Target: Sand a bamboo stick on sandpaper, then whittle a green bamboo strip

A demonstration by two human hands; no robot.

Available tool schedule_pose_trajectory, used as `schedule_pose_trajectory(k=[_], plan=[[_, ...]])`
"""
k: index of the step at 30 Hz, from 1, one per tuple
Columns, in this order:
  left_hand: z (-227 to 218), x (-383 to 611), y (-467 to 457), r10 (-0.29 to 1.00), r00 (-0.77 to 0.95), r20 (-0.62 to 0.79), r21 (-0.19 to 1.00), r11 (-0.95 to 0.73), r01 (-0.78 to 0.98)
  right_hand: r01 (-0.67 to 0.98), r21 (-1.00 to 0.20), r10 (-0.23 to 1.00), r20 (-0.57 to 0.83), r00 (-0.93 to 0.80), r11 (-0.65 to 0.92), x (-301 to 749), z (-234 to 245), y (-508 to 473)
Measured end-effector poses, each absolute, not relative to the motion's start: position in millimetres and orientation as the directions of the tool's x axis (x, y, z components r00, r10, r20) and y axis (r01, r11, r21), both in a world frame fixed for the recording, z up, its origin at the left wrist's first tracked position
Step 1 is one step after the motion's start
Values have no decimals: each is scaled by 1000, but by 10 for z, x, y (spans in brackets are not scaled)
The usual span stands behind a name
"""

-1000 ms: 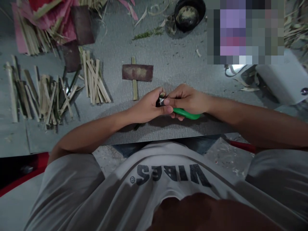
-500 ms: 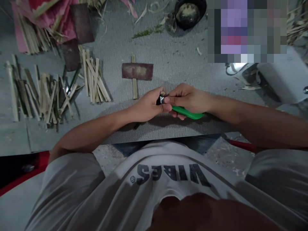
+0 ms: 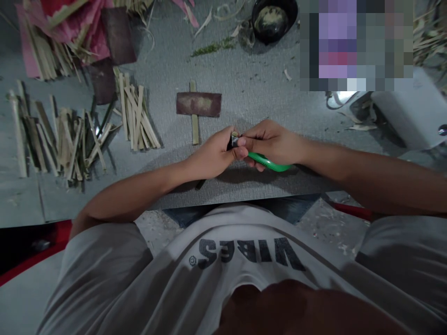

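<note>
My right hand (image 3: 270, 139) is closed around a green-handled utility knife (image 3: 274, 164), thumb pressed near its metal head. The knife's head lies at my left fingers. My left hand (image 3: 218, 151) is closed on a bamboo strip (image 3: 234, 134), of which only a small pale end shows between thumb and forefinger; the rest is hidden by the hand. Both hands touch at the thumbs, close above the table's near edge. Just beyond them lies a brown sandpaper piece (image 3: 209, 104), across another bamboo strip (image 3: 195, 130).
Loose bamboo strips (image 3: 71, 144) and a smaller pile of pale strips (image 3: 134, 111) lie at left. Behind them are pink wrapping (image 3: 99, 32) and dark sandpaper sheets (image 3: 118, 35). A black bowl (image 3: 274, 21) stands at the back, a white box-like object (image 3: 410, 111) at right.
The knife and my right hand have shifted slightly left, and the handle is tilted a little differently. My left hand keeps its grip almost in place.
</note>
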State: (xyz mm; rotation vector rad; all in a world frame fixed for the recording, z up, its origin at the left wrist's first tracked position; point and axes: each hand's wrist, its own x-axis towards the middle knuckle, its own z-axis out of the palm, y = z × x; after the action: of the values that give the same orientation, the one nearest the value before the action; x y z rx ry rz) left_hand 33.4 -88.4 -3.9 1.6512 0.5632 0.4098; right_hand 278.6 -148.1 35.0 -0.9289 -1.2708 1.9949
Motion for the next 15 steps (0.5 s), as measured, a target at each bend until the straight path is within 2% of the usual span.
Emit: schedule_pose_trajectory(k=[3,7,12,15], plan=[[-33,342,-888,569,820,-58,985,-103,141,-114,-959,801,-149,-579,-260,2773,293,-1495],[-30,348,-891,571,820,-48,987,-100,128,-64,-972,806,-149,-573,-225,2792,226,-1509],[-75,352,-845,640,766,-67,949,-195,246,-34,-951,756,-223,-616,-308,2840,210,-1490],[-110,359,-820,638,768,-59,949,-203,241,-28,-922,696,-271,-665,-386,2857,223,-1460]])
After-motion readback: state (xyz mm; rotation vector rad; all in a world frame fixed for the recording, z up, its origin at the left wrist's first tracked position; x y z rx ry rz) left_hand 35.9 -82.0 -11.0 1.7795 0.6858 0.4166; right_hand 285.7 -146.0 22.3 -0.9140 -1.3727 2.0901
